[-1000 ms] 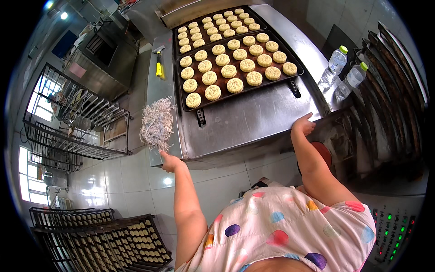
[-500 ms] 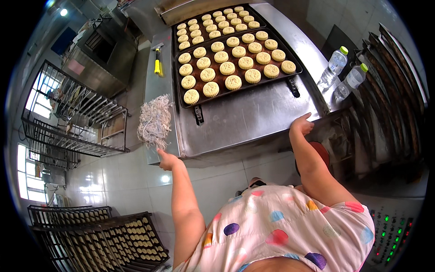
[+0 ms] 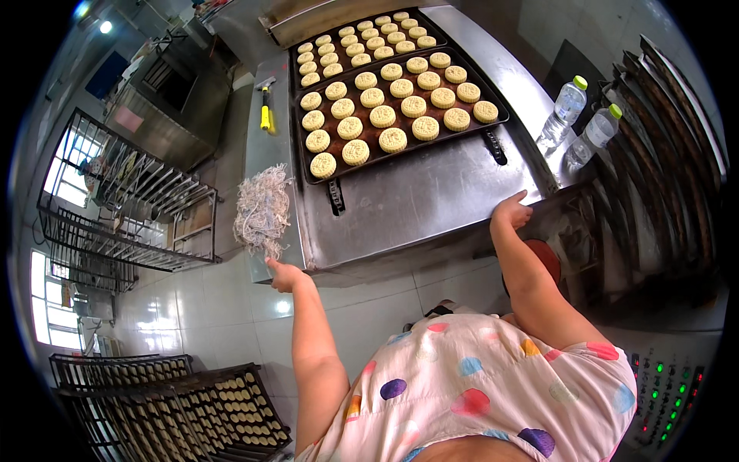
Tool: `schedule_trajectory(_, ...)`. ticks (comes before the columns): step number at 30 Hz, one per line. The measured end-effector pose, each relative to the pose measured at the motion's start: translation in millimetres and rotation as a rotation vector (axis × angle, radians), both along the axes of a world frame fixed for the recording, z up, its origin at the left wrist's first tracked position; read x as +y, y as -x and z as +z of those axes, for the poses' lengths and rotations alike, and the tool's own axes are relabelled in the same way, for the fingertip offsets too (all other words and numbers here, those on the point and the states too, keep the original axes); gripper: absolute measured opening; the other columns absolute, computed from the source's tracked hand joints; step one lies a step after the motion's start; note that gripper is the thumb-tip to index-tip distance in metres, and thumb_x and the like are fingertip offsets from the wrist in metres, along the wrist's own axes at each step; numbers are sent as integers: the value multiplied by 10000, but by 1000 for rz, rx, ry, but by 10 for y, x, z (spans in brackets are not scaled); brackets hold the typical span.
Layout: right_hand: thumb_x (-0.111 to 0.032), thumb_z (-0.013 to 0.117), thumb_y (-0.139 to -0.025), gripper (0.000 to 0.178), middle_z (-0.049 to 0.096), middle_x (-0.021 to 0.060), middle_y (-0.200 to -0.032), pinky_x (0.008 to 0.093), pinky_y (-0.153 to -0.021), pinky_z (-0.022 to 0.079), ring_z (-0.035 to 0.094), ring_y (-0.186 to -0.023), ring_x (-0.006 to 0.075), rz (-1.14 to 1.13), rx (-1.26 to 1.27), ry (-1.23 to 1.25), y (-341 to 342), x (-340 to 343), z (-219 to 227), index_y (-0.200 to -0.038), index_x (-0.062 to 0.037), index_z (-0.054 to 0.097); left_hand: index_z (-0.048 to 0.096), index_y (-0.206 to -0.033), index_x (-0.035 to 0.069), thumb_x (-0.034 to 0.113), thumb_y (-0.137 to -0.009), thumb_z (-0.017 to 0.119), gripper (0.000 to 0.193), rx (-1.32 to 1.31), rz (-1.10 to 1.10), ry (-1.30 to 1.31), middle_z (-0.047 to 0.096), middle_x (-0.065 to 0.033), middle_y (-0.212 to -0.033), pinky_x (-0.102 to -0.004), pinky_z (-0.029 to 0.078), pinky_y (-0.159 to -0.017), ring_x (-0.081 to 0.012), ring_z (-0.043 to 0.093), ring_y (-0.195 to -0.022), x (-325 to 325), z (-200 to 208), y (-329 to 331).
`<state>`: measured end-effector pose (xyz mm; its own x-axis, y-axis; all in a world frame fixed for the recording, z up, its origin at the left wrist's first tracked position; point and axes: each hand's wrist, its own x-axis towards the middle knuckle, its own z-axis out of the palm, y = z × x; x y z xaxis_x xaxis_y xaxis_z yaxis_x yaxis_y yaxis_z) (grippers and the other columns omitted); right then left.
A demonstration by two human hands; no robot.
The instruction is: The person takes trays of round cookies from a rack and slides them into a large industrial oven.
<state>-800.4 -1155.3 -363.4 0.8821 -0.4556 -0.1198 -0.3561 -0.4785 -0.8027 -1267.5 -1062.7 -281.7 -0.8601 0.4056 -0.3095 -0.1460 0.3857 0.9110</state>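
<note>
My left hand (image 3: 285, 276) rests at the front left corner of a steel worktop (image 3: 400, 208), thumb and fingers apart. Just beyond it lies a bundle of frayed whitish threads (image 3: 262, 209), like a string rag. At the front right edge is my right hand (image 3: 512, 211), its thumb spread from the fingers and nothing held. Ahead of both hands, a dark near baking tray (image 3: 400, 149) carries rows of round, pale, patterned pastries (image 3: 382, 116). Behind it, a far tray (image 3: 339, 76) holds more of them. Part of each hand's fingers is hidden at the edge.
A yellow-handled tool (image 3: 265, 108) lies on the left ledge. Two clear bottles with green caps (image 3: 566, 110) stand at right, beside upright dark trays (image 3: 654, 146). Metal racks (image 3: 138, 204) stand on the left; a rack of filled trays (image 3: 177, 404) is lower left.
The trays and worktop sit very slightly farther left in the picture. Both hands stay in place at the edge, and nothing has been picked up or let go.
</note>
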Motion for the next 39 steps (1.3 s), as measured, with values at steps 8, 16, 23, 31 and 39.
schedule_trajectory(8,-544,457,-849,656,542,265,-1060,464,-876,417,522,-1004,403,-3,-10,2,-21,-12,-13,-1074,71,500,341,-1178,-189,587,-823,477,864,38,17,-2,482,-336,-1137,-460,448,-900,-420,523,-1050,-13,-7,-22)
schedule_trajectory(16,-533,459,-853,644,548,253,-1043,455,-878,409,522,-992,393,9,-14,29,-32,-28,-11,-1074,72,497,315,-1190,-189,641,-806,468,928,13,-96,11,437,-339,-1196,-461,437,-912,-419,497,-1085,8,-84,47)
schedule_trajectory(23,-530,480,-847,609,563,227,-1020,461,-832,432,538,-960,378,-3,31,63,-7,4,14,-1052,43,509,375,-1263,-2,618,-802,530,789,-391,-562,-203,431,-139,-1296,-435,407,-931,-313,519,-1061,-406,-511,779)
schedule_trajectory(31,-514,518,-833,584,553,198,-1038,455,-819,437,534,-964,352,-45,9,80,-69,37,-170,-1074,18,497,552,-1105,-38,364,-909,505,449,402,-817,-538,594,-85,-850,-286,446,-766,-154,544,-800,-1458,520,-335)
schedule_trajectory(39,-459,534,-839,577,555,220,-1058,435,-857,412,519,-979,375,-23,-9,18,-39,16,-80,-1131,36,479,537,-977,-49,356,-929,420,424,938,-757,-1245,564,-103,-849,-290,427,-788,-191,533,-793,-1685,1628,-931)
